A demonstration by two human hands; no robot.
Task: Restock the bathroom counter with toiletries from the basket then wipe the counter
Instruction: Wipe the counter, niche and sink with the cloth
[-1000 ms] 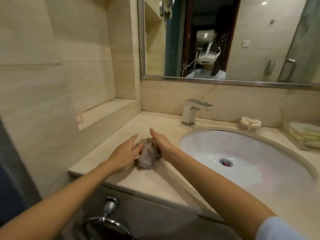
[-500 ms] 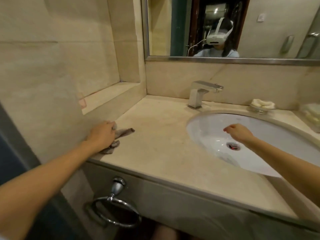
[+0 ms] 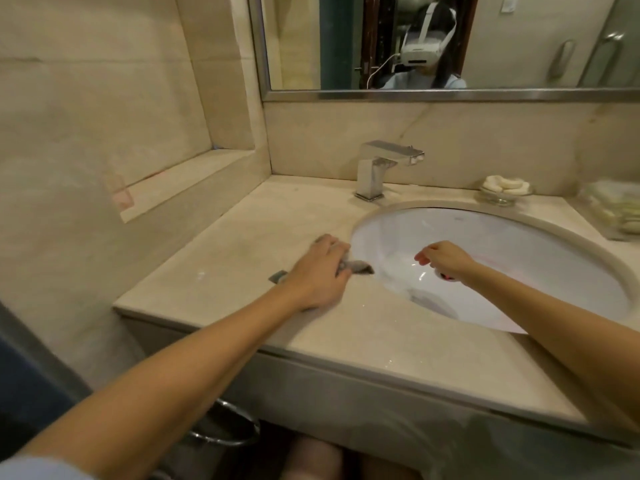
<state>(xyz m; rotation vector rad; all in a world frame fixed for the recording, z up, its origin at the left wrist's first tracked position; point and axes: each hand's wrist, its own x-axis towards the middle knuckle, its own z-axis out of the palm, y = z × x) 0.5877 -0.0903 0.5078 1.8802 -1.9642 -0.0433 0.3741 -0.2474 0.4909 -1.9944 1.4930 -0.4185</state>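
My left hand (image 3: 317, 271) lies on a small grey cloth (image 3: 358, 266) and holds it against the beige stone counter (image 3: 242, 244), right at the left rim of the sink. Ends of the cloth stick out on both sides of the hand, one over the basin's edge. My right hand (image 3: 445, 256) hovers above the white basin (image 3: 519, 258), fingers loosely curled, holding nothing. At the far right of the counter a clear tray with pale wrapped toiletries (image 3: 613, 213) stands against the wall.
A chrome tap (image 3: 379, 169) stands behind the basin. A glass soap dish with pale soap (image 3: 505, 188) sits to its right. A raised ledge (image 3: 180, 183) runs along the left wall. A chrome towel ring (image 3: 225, 427) hangs below the counter's front. A mirror hangs above.
My left hand has slid the cloth from the counter's left edge rightward to the sink rim. My right hand stays above the basin, having let go of the cloth a second ago.
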